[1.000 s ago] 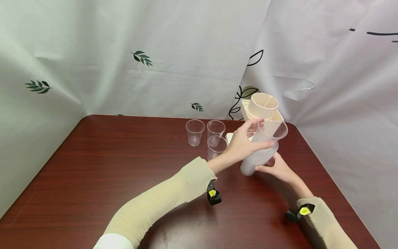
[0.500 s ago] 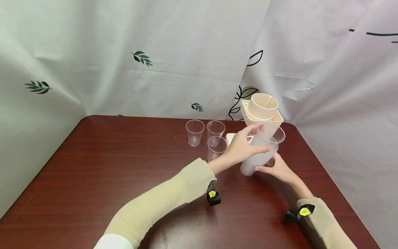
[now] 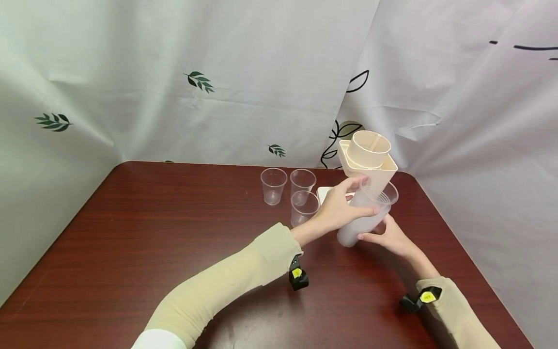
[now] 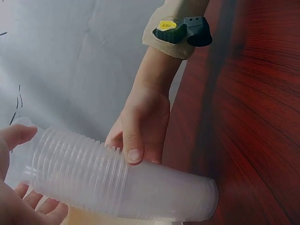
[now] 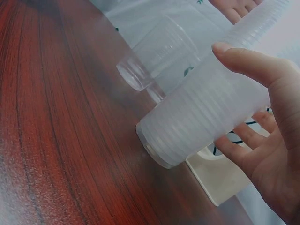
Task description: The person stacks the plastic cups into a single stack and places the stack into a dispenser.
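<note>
A tilted stack of clear plastic cups (image 3: 361, 225) is between the two hands, its base low over the table. My left hand (image 3: 340, 206) grips the top cup (image 3: 389, 193) at the upper end, thumb on the near side and fingers on the far side. Lower down, my right hand (image 3: 392, 238) holds the body of the stack between thumb and fingers. In the left wrist view, several nested rims (image 4: 79, 168) lie close together beside the left fingers. The right thumb (image 5: 243, 58) lies along the stack in the right wrist view.
Three single clear cups stand left of the hands: a left one (image 3: 273, 188), a back one (image 3: 302, 180) and a front one (image 3: 304, 209). A cream holder with a round tube (image 3: 369, 150) rises behind the stack, its pale base (image 3: 321, 193) partly hidden. Curtains surround the table (image 3: 174, 218).
My left hand has moved slightly down toward the right hand, and the top cup has sunk further into the stack. The right hand has kept its place.
</note>
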{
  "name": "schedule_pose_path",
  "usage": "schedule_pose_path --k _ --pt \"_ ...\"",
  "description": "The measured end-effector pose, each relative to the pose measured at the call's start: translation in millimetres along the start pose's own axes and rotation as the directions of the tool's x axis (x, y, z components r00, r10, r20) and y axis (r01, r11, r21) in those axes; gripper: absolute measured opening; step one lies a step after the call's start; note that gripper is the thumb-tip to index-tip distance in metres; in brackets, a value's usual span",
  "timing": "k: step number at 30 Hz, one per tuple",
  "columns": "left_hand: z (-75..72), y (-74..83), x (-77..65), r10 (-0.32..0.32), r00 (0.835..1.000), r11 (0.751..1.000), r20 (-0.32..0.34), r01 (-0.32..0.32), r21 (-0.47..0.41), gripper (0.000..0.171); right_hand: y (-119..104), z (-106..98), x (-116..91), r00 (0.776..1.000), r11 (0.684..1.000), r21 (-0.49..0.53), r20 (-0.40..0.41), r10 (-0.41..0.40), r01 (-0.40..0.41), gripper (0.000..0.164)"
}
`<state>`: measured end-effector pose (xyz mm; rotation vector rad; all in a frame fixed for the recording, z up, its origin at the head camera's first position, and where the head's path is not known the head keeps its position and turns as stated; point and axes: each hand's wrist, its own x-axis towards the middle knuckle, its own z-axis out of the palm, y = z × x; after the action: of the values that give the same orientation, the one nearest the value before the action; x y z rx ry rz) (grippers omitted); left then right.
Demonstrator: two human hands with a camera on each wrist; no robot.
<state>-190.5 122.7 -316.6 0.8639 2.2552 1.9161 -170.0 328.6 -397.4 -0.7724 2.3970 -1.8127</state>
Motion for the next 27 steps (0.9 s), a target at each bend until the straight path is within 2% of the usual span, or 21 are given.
schedule_pose_path --k 11,17,27 --pt "0.1 -3.4 -0.4 0.018 1.0 1.0 0.006 -0.018 -0.003 0.069 -0.1 -0.1 -0.2 1.0 1.0 0.017 0.007 0.002 -0.003 0.066" --pt "-1.9 -5.1 -1.9 0.005 1.0 1.0 0.026 -0.005 0.002 0.07 -0.5 -0.3 0.2 1.0 1.0 0.026 0.011 0.01 -0.01 0.065" --pt "-1.9 -5.0 -2.9 -0.032 0.999 0.999 0.019 0.033 -0.029 0.065 -0.3 -0.5 0.5 1.0 1.0 -0.004 0.014 0.001 -0.001 0.066"
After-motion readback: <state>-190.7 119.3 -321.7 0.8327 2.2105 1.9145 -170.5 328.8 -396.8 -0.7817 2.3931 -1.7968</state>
